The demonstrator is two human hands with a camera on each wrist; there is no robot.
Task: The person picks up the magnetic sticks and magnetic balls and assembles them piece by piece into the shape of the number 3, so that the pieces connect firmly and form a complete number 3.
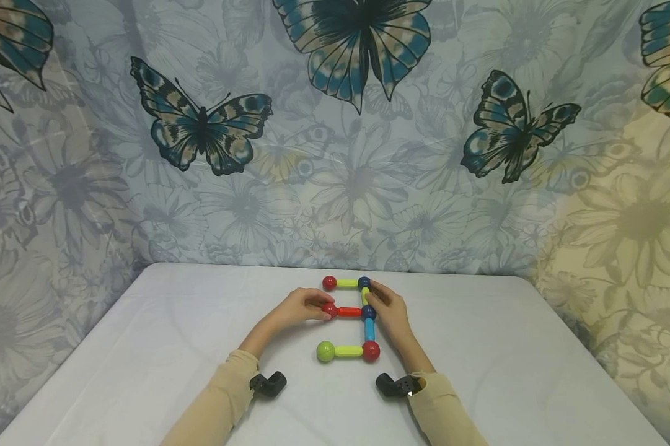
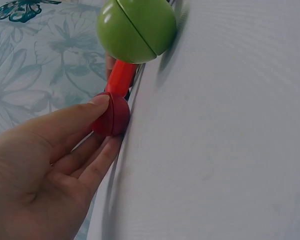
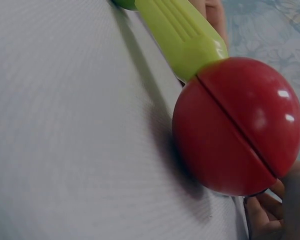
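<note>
A figure of coloured balls and rods in an E shape lies on the table. My left hand [image 1: 297, 306] pinches the red ball [image 2: 120, 116] at the end of the middle red rod [image 1: 349, 312] between thumb and fingers. At the right side, my right hand [image 1: 392, 311] holds the upper upright yellow-green rod [image 1: 365, 293], its fingers by the top navy ball [image 1: 364, 283] and its thumb just above the middle navy ball [image 1: 368, 311]. A blue rod [image 1: 369, 330] runs down to the large red ball [image 3: 237, 127]. The right fingertips are mostly hidden in the right wrist view.
The bottom arm is a yellow-green rod [image 1: 348, 351] ending in a green ball [image 1: 326, 351]; the top one ends in another red ball [image 1: 329, 283]. A white cloth covers the table [image 1: 145, 347]. Behind stands a butterfly-printed curtain [image 1: 357, 186].
</note>
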